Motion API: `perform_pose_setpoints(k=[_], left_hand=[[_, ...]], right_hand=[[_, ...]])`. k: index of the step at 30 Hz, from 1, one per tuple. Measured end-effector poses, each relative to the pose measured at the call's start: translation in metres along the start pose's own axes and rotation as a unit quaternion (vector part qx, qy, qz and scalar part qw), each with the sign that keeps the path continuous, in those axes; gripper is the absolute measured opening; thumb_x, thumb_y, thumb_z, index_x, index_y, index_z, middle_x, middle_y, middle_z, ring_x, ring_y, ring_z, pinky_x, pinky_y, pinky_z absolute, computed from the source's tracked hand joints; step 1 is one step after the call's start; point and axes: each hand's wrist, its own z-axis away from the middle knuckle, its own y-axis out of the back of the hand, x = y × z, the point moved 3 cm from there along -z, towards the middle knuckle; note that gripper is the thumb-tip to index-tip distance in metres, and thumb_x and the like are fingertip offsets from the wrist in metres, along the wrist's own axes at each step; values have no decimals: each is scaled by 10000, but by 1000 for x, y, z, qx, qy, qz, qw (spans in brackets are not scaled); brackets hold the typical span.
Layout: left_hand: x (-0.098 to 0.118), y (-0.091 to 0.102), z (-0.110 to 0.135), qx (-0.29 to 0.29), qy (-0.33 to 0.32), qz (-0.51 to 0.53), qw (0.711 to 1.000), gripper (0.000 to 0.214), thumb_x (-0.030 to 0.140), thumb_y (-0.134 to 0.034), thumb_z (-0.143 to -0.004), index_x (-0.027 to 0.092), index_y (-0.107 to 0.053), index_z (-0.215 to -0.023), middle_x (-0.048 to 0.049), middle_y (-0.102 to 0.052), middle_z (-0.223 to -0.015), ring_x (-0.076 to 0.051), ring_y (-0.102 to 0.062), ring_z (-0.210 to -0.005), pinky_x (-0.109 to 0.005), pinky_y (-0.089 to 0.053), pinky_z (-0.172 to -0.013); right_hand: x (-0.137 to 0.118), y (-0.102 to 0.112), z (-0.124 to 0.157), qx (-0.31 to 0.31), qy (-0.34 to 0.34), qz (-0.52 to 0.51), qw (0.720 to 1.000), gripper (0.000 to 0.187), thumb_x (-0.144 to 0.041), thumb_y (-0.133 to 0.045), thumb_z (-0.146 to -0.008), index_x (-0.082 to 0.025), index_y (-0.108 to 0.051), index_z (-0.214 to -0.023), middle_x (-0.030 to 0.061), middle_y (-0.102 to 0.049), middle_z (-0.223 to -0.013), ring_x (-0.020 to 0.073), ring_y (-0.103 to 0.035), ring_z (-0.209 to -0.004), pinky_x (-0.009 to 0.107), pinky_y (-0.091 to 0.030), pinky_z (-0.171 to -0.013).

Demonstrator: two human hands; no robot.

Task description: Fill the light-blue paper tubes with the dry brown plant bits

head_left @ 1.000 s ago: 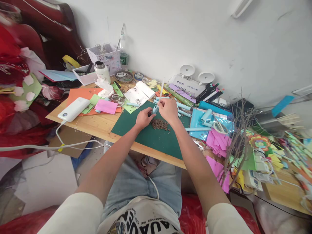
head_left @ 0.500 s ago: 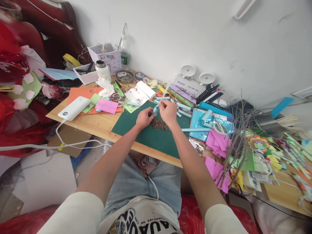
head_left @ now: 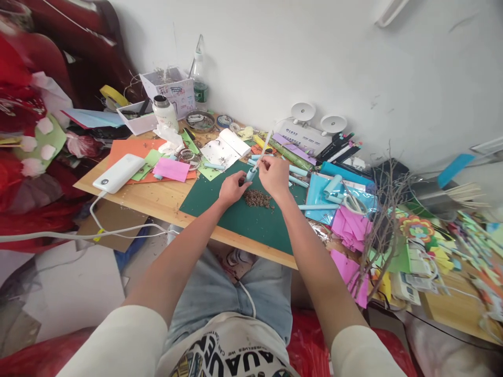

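Note:
My left hand (head_left: 232, 187) is closed around a short light-blue paper tube (head_left: 250, 175), which it holds tilted over the green cutting mat (head_left: 204, 198). In the fingers of my right hand (head_left: 275, 176) is a thin whitish stick (head_left: 266, 145) that slants up and away. The stick's lower end is at the tube's upper mouth; how far inside it reaches, I cannot tell. Just below the hands, a pile of small brown dried bits (head_left: 257, 198) lies on the mat. More light-blue paper tubes (head_left: 297, 170) are behind and beside my right hand.
At the left lie a white power bank (head_left: 120, 174) on a cable and pink paper (head_left: 171, 169). An uncapped white bottle (head_left: 165, 112) stands behind. Scissors (head_left: 354, 204), a blue packet (head_left: 317, 191) and upright bare twigs (head_left: 379, 230) crowd the right. A white router (head_left: 304, 137) is by the wall.
My right hand has shifted slightly to the right, and the stick leans a little differently at the tube's mouth. The left hand and tube stay nearly in place. More of the brown pile shows.

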Motion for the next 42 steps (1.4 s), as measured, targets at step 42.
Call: perform_pose_setpoints(k=[42], left_hand=[[-8,32,34,10,-76,-40,996,235,278,-568,-866,222,-655,-1077,-52,-719,-996,-189,-653,-842,-299,-505,-810]], right_hand=[[-25,37,42,92,9,-268,959,285,-500,-523,-905,-226,-589,-951,78,-681,-993,183,-669,-830,309,-577,-708]])
